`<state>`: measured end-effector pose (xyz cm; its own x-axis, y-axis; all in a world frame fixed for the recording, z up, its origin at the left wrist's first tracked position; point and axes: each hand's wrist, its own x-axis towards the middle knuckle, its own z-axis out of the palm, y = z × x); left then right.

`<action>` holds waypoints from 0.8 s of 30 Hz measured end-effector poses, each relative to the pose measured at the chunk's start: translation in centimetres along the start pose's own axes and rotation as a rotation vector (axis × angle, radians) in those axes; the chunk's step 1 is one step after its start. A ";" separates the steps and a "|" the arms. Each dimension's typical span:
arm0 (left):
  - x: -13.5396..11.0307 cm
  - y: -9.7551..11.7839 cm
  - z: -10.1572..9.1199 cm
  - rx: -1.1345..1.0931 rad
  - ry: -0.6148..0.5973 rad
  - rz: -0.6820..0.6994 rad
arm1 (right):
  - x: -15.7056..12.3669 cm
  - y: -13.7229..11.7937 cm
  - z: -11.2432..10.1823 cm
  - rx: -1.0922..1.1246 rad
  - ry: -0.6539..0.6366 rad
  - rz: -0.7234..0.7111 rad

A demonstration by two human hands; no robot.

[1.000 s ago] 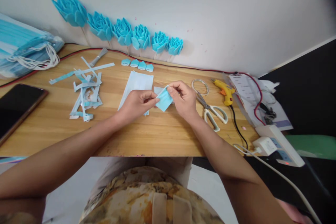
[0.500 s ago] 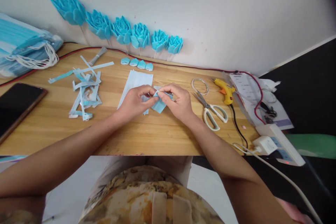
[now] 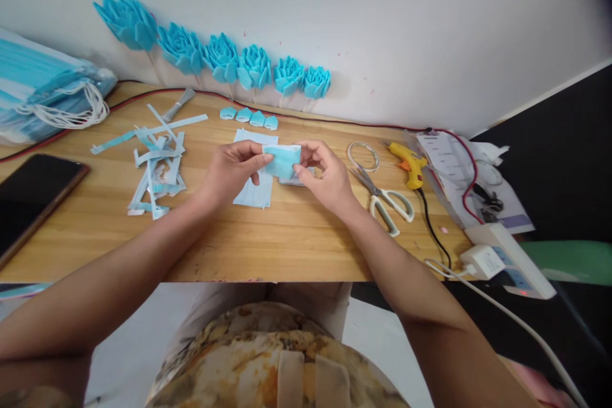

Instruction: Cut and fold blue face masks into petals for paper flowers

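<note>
Between my two hands a small blue fabric piece (image 3: 283, 161) is stretched flat, a pale edge along its top. My left hand (image 3: 234, 171) pinches its left side between thumb and fingers. The right side is pinched by my right hand (image 3: 325, 172). Under the hands lies a light blue mask sheet (image 3: 253, 196), partly covered by my left fingers. A small stack of pale pieces (image 3: 292, 179) shows beneath the held piece. Several folded blue petals (image 3: 250, 116) stand in a row behind the sheet.
Blue fabric flowers (image 3: 222, 58) on sticks lean along the wall. Cut strips (image 3: 157, 166), a phone (image 3: 41, 197) and bagged masks (image 3: 43, 89) are at left. Scissors (image 3: 380, 196), a tape roll (image 3: 363, 157), a yellow glue gun (image 3: 408, 164) and a power strip (image 3: 514, 264) are at right.
The blue piece, creased and pinched together at its top before, is now spread flat and raised slightly. My left hand has shifted left, drawing its side outward.
</note>
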<state>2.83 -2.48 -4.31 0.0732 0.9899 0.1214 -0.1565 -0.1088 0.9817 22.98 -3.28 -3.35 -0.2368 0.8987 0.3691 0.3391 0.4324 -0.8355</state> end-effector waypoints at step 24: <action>-0.5 0.0 0.7 -0.252 -0.004 -0.173 | 0.8 0.0 -2.4 -0.398 -0.256 -0.087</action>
<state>3.47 -3.07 -4.31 0.1241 0.9913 -0.0432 -0.3804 0.0877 0.9207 24.99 -2.40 -2.01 -0.4796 0.8328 0.2765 0.6186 0.5444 -0.5666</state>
